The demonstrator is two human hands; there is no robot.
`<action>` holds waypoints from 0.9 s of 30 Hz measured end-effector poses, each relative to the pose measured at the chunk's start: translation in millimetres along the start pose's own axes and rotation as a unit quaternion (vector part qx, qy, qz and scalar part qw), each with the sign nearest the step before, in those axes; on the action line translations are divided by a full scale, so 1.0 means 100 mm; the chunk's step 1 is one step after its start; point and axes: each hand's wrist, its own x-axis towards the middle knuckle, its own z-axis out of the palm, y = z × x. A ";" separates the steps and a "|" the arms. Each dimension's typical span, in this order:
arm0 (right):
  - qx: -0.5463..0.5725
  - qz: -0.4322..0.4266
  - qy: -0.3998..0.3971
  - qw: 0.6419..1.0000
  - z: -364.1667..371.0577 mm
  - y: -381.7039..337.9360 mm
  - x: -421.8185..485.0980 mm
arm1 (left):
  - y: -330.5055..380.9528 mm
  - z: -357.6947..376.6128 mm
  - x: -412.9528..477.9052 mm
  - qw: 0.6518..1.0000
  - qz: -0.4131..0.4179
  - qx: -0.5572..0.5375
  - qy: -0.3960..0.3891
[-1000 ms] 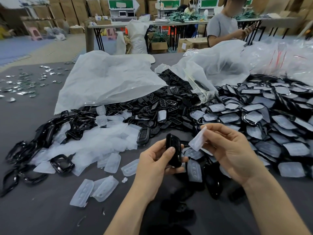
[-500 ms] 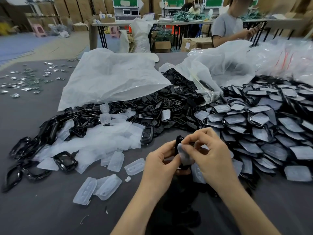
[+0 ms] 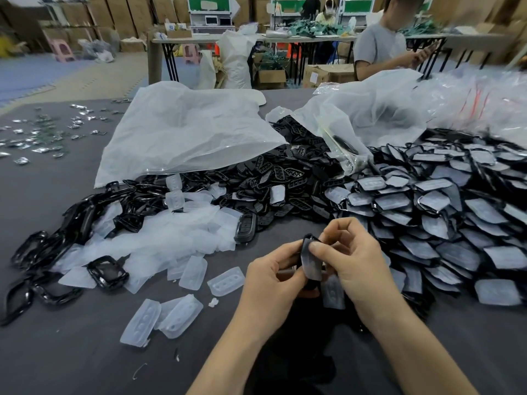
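- My left hand (image 3: 272, 280) grips the black shell (image 3: 308, 238) from the left side, fingers curled round its edge. The shell is upright above the near table edge, between my two hands.
- My right hand (image 3: 359, 260) pinches the translucent insert (image 3: 312, 265) against the shell's face. The thumb lies flat on its upper part and the other fingers are curled behind it.
- The insert is a thin, milky, soft-looking sheet with rounded corners. The shell is glossy hard plastic, and only its top rim and lower end show.
- Just right of my right hand is a wide heap of fitted shells (image 3: 442, 218), black with pale faces, overlapping like scales. It touches my wrist.
- Left of my left hand is a drift of loose inserts (image 3: 176, 238), frosted and crumpled together, with a few flat ones (image 3: 159, 317) lying apart on the cloth.
- One dark closed fob (image 3: 245, 228) lies at the edge of that drift.
- Far left are shiny black frames (image 3: 57, 238), open rings, and one single frame (image 3: 107, 271) lying by itself.
- Beyond my hands are matte black button grilles (image 3: 285, 178), spilling from under a white plastic bag (image 3: 185, 132). A second bag (image 3: 370, 115) slumps to its right.
- The grey table cloth (image 3: 71, 352) is matte. Small silvery parts (image 3: 42, 132) are scattered at its far left.
- At the far side, a seated person in a grey shirt (image 3: 379, 44).
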 end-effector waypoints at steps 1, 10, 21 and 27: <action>0.028 0.024 -0.013 0.999 -0.03 -0.01 0.01 | 0.00 0.00 0.00 1.000 -0.002 0.000 -0.005; 0.053 0.056 -0.052 0.996 -0.04 -0.01 0.00 | 0.02 0.00 -0.01 1.000 0.014 0.012 -0.019; 0.007 0.000 -0.004 1.000 -0.01 0.00 0.00 | 0.00 -0.01 0.00 0.999 -0.007 -0.035 -0.017; -0.019 -0.010 -0.008 1.000 0.01 0.02 -0.02 | -0.02 0.00 0.00 1.000 -0.006 -0.002 0.006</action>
